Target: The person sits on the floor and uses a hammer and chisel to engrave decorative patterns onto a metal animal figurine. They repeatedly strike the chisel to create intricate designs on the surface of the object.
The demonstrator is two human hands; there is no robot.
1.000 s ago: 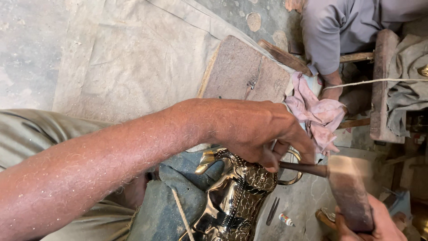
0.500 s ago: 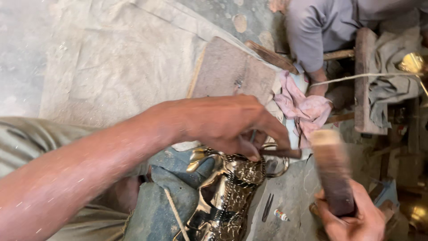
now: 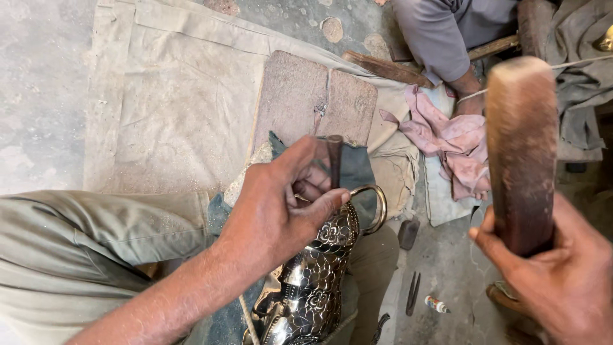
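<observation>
Chasing work: left hand [image 3: 281, 204] grips punch [image 3: 334, 160] on brass piece [image 3: 313, 281]; right hand [image 3: 562, 281], at three o'clock, clutches raised mallet [image 3: 520, 147]. Next blow likely needs a square strike.

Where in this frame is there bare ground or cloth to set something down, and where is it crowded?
Free: the canvas sheet left of the wooden board, and the concrete floor beyond it. Crowded: around the left hand, punch and engraved brass vessel; the pink rag, small tools and right hand with mallet fill the right.
</observation>
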